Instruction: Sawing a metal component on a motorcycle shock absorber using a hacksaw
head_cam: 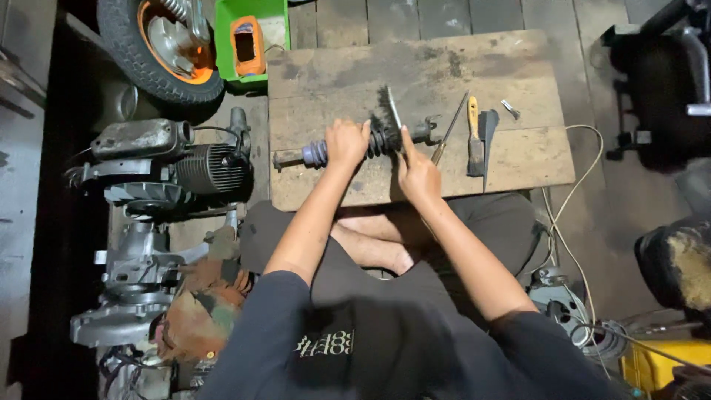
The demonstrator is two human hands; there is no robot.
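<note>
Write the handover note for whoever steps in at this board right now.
Left hand: gripping the shaft with the ribbed rubber boot, which lies flat across the wooden board.
Right hand: holding a wire brush against the boot.
Laid out to the right: a thin rod, a yellow-handled tool, a dark flat piece.
Done: the shaft is steadied with the brush on it.
Left: whether the boot is clean cannot be told.
</note>
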